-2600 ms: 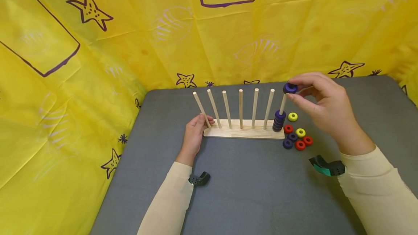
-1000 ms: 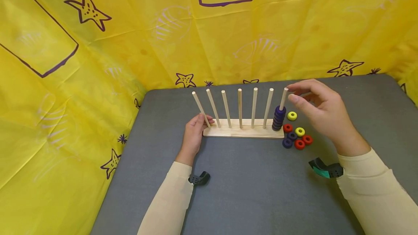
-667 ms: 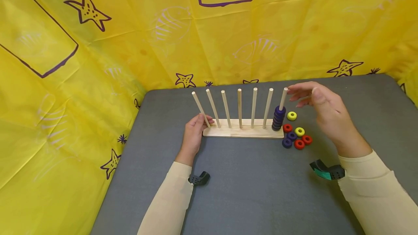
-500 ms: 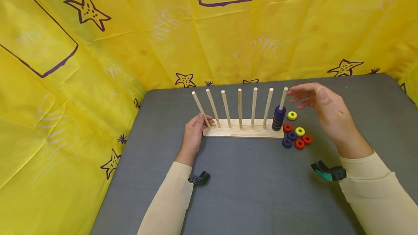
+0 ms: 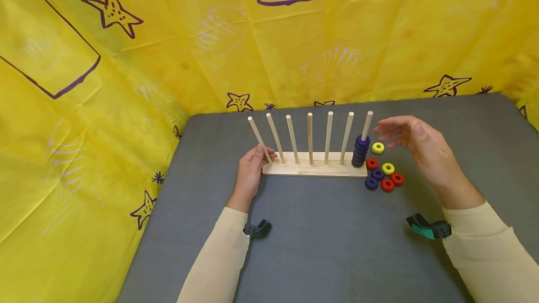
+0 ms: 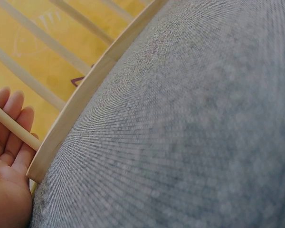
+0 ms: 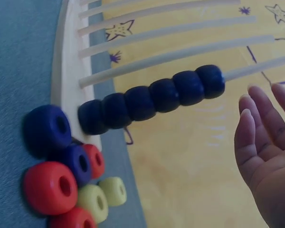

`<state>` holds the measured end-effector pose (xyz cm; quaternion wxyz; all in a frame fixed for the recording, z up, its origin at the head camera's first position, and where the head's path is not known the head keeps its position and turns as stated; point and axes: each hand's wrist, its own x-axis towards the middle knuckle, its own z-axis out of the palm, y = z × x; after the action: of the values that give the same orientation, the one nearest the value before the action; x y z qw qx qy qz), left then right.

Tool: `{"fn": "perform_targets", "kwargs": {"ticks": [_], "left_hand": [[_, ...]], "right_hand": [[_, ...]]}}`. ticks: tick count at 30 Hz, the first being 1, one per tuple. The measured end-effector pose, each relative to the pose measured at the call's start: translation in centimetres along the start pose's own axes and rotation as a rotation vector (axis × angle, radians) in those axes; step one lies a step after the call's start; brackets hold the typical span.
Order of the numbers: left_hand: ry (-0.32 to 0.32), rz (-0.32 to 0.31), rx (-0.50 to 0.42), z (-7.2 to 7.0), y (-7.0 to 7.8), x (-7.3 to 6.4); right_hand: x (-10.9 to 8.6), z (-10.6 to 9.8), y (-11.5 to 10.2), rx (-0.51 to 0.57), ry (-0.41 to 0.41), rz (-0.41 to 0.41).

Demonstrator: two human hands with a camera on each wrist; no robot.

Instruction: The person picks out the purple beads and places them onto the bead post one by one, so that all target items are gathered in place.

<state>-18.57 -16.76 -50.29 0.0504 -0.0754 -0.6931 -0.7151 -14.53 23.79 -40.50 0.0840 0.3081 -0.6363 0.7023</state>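
A pale wooden peg rack [image 5: 311, 168] with several upright pegs stands on the grey table. Several dark blue wooden beads [image 5: 360, 152] are stacked on its rightmost peg, whose top sticks out bare above them. My left hand [image 5: 249, 172] lies at the rack's left end. In the left wrist view its fingers [image 6: 12, 111] reach loosely behind the leftmost peg [image 6: 14, 127], the thumb hidden. My right hand [image 5: 425, 153] hovers right of the bead peg, holding nothing, fingers [image 7: 266, 109] spread and relaxed near the peg's tip in the right wrist view.
Loose beads lie by the rack's right end: two yellow [image 5: 388, 169], three red [image 5: 387, 185] and two blue [image 5: 371, 183]. A yellow cloth [image 5: 278, 60] with sea-creature drawings hangs behind and left of the grey table [image 5: 311, 247]. Black straps [image 5: 258, 229] circle both wrists.
My right hand held a dark blue bead over the rightmost peg; that bead now tops the stack there. The hand then let go, loosened and drifted slightly down and right. My left hand stayed put.
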Motion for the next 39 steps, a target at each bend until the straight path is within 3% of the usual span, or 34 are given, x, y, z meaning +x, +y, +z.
{"fn": "perform_targets", "kwargs": {"ticks": [10, 16, 21, 29, 39], "left_hand": [[0.0, -0.007, 0.011, 0.0, 0.2, -0.1], [0.004, -0.006, 0.022, 0.0, 0.1, 0.0], [0.007, -0.008, 0.02, 0.0, 0.1, 0.0], [0.009, -0.006, 0.023, 0.2, 0.2, -0.1], [0.003, -0.001, 0.001, 0.1, 0.0, 0.0]], "right_hand": [[-1.3, -0.4, 1.0, -0.027, 0.069, 0.121], [-2.2, -0.8, 1.6, -0.178, 0.094, 0.197], [-2.9, -1.5, 2.5, -0.319, 0.061, 0.25], [-4.1, -2.6, 4.1, -0.504, 0.046, 0.431], [-5.0, -3.5, 6.1, -0.545, -0.03, 0.517]]}}
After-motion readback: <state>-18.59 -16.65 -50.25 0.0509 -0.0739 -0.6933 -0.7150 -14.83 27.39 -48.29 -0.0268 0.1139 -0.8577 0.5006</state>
